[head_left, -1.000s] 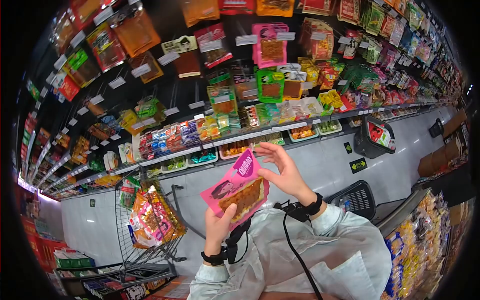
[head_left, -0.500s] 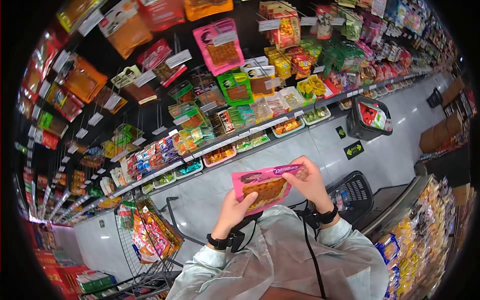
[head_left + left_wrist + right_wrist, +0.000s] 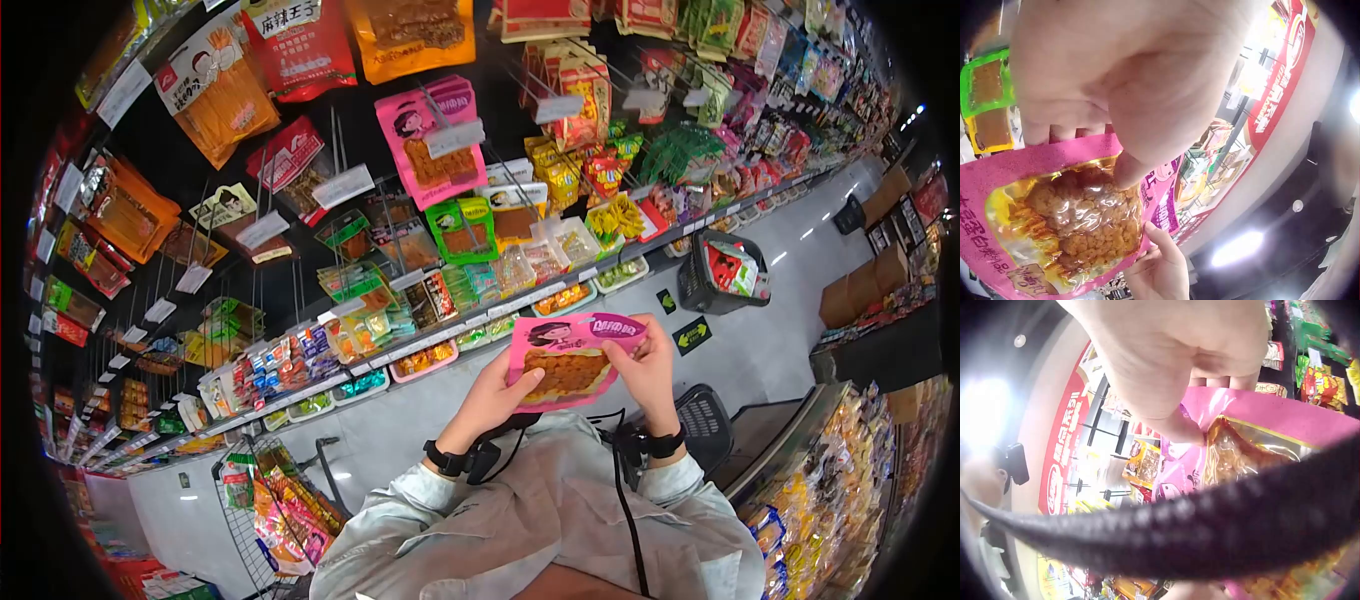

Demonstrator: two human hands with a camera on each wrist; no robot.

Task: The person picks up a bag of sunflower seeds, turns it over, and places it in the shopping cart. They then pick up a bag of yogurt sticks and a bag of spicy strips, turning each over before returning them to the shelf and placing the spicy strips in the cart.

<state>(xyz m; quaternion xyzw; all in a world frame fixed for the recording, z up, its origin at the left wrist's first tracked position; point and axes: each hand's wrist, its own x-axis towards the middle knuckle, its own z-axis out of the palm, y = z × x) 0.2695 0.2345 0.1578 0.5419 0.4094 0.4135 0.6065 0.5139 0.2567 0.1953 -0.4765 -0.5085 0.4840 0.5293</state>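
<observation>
A pink snack bag with a clear window onto brown pieces is held up in front of the chest. My left hand grips its left edge, thumb on the front and fingers behind. At its upper right corner, my right hand pinches the bag, thumb on the front. The left wrist view shows the bag's window close up, with the left thumb along it. In the right wrist view a dark strap crosses in front of the bag, hiding part of it.
Racks of hanging snack bags fill the far side, above a shelf edge with small packets. A shopping cart with bags stands at left. A dark basket sits on the floor at right, near a second basket and a packed display.
The right hand, spread beside the bag earlier, has taken hold of its upper right corner. The bag has turned more level and shifted right. The head view has swung.
</observation>
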